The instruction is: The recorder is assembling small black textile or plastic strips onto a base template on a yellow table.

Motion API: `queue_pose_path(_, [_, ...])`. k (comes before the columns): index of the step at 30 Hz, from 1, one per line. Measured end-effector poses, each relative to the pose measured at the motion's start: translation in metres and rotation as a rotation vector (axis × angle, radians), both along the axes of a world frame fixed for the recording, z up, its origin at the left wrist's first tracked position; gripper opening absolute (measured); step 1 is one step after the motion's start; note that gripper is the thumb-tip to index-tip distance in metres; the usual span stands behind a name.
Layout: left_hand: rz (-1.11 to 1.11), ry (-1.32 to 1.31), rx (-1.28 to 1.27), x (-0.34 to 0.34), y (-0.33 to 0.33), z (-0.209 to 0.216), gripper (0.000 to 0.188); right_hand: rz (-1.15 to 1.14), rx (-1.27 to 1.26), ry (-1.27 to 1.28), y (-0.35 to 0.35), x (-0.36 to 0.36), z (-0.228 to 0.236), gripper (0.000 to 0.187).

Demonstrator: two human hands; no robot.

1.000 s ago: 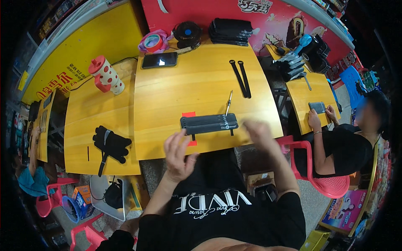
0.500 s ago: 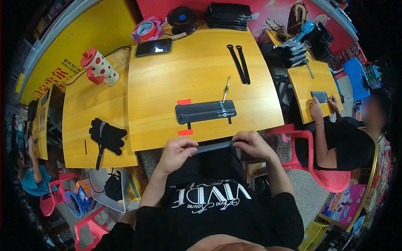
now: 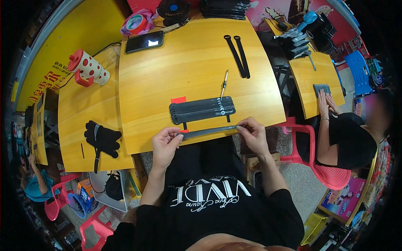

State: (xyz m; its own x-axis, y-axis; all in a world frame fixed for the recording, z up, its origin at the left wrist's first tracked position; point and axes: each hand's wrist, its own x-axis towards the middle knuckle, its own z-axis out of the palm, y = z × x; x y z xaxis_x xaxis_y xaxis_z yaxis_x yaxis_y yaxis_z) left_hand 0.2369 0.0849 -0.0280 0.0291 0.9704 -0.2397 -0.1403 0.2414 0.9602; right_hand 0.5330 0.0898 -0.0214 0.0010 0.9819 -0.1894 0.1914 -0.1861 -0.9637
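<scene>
Stretched between my two hands is a dark grey strap [image 3: 207, 132], held level over the near edge of the table. My left hand [image 3: 166, 144] pinches its left end beside a piece of red tape [image 3: 183, 131]. Its right end sits between the thumb and fingers of my right hand [image 3: 253, 134]. Just beyond the strap lies a flat stack of black straps [image 3: 200, 111], side by side, with pale printing near the right end. Two short dark strips stick out from under the stack. A slim pen-like tool [image 3: 225, 85] rests with its tip at the stack.
Two loose black straps [image 3: 238, 56], a phone [image 3: 144, 42], a small fan [image 3: 173, 11] and a tape roll [image 3: 137, 24] lie farther back. On the left table are a dotted tumbler [image 3: 90, 69] and a black strap bundle [image 3: 102, 139]. A co-worker [image 3: 341, 136] sits at right.
Both my hands have moved forward with the strap, from over my lap to the table's near edge. The strap is now pulled out longer, hands farther apart. The co-worker's hands lie flatter.
</scene>
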Motion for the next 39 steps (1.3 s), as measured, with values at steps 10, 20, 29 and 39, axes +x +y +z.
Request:
queue_pose_path(10, [0.127,0.031,0.052,-0.002,0.016,-0.003,0.02,-0.09,0.064,0.116,0.022,-0.016,-0.007,0.014])
queue_pose_path(20, [0.136,0.075,0.022,0.002,0.022,-0.004,0.02,-0.203,0.188,0.001,0.03,-0.021,-0.018,0.011])
queue_pose_path(29, [0.145,0.094,0.004,0.003,0.025,-0.001,0.02,-0.233,0.296,-0.164,0.035,-0.023,-0.017,0.008])
queue_pose_path(39, [0.156,0.072,-0.021,-0.001,0.027,-0.002,0.019,-0.217,0.248,-0.125,0.037,-0.023,-0.017,0.008])
